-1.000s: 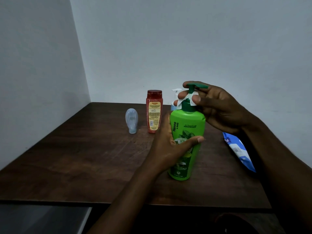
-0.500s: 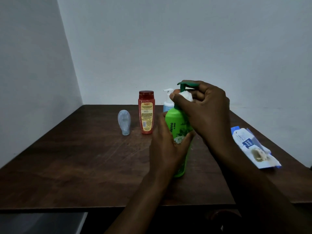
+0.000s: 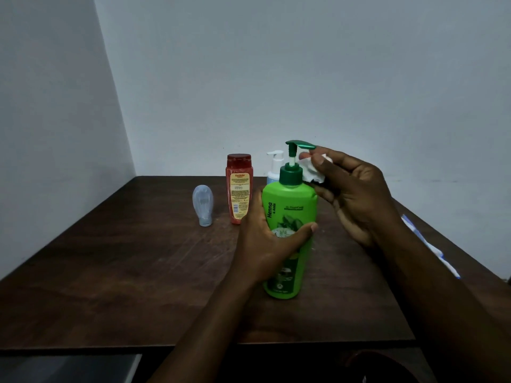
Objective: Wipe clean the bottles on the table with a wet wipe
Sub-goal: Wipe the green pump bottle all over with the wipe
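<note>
Four bottles stand on the dark wooden tabletop (image 3: 138,258): a green pump bottle (image 3: 290,217) nearest the camera, a red bottle (image 3: 239,189) behind and to its left, a small clear bottle (image 3: 203,204) resting cap-down left of the red one, and a white pump bottle (image 3: 275,165) at the back, mostly hidden by the green one. There is one wipe (image 3: 313,172), white and crumpled. A blue-and-white pack (image 3: 431,247) lies along the tabletop's right edge, largely covered by the right forearm.

The left hand (image 3: 265,244) has its grip closed around the middle of the green bottle, thumb across the front label and fingers behind, with the bottle upright and its base on the tabletop. The right hand (image 3: 356,200) has its grip pinched on the wipe between thumb and fingers, just to the right of the bottle's dark green collar and beneath the pump spout. The wipe touches or nearly touches the collar; which one cannot be told. The right hand's lower fingers curl near the bottle's right shoulder. The red, clear and white bottles stand apart from both hands.
</note>
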`<state>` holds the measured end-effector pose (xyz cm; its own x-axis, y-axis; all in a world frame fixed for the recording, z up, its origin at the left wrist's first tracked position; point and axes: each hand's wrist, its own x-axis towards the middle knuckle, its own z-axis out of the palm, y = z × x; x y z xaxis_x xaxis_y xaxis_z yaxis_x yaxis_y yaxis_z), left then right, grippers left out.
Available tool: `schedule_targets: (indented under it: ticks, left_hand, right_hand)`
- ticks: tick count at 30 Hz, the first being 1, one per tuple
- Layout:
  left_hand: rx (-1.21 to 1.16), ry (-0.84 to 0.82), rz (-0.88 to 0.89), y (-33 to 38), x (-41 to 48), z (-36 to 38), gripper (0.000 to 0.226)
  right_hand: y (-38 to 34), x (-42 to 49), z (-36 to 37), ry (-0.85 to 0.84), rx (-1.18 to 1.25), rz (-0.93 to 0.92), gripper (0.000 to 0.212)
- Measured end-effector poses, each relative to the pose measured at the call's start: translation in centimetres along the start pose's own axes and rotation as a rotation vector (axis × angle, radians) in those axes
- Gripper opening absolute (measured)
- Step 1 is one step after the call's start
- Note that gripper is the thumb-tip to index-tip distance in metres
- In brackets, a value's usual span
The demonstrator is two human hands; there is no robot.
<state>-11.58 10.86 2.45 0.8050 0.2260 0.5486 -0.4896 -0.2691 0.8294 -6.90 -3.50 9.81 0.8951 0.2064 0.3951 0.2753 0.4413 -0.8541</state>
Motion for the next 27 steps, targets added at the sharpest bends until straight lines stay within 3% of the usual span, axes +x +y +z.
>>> schedule_targets:
  ticks: [3,6,10,13,15,24,27]
  left_hand:
    - [-0.02,-0.018,-0.013,-0.2,0.3,-0.1,0.069]
    - [-0.032,-0.027,-0.012,-0.2,0.3,-0.2,0.066]
    - [-0.038,-0.032,0.001,-0.1,0.2,-0.2,0.065]
    - [-0.034,-0.03,0.004,0.0,0.0,-0.2,0.064]
    - [-0.028,-0.034,0.007,0.1,0.0,-0.3,0.064]
    - [-0.027,-0.038,0.018,0.3,-0.1,-0.4,0.063]
    - [-0.037,-0.048,0.01,0.4,-0.2,-0.5,0.063]
  right_hand:
    - [-1.0,0.4,-0.3,0.091,0.037,-0.032,0.036]
    - [-3.3,0.9,0.4,0.05,-0.073,-0.15,0.031]
    - [-5.8,1.2,2.4,-0.143,-0.592,-0.39,0.027]
    - [-6.0,0.8,3.1,-0.345,-0.959,-0.423,0.025]
    - [-6.0,0.2,2.7,-0.378,-1.108,-0.502,0.025]
    - [-5.4,-2.4,0.3,-0.215,-1.057,-0.79,0.024]
    - [-6.2,-2.8,-0.3,-0.174,-0.987,-0.701,0.023]
